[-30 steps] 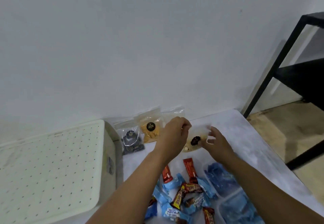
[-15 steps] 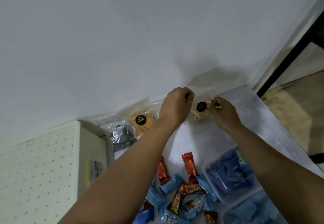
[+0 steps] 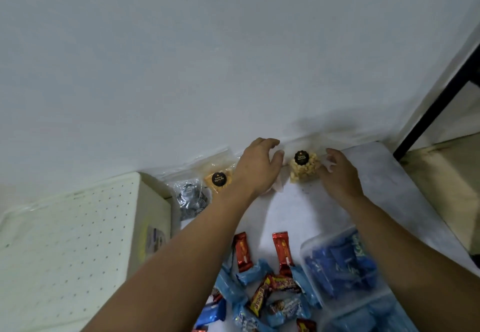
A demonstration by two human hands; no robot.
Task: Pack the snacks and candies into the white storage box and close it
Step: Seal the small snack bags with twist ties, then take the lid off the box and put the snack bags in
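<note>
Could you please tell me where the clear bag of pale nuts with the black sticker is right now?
The bag of pale nuts stands against the wall at the table's far edge, between the left hand and the right hand.

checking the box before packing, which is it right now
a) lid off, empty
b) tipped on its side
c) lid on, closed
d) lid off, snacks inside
c: the white storage box stands upright at the left with its dotted lid flat on top, while the candy bars lie loose on the table.
</note>
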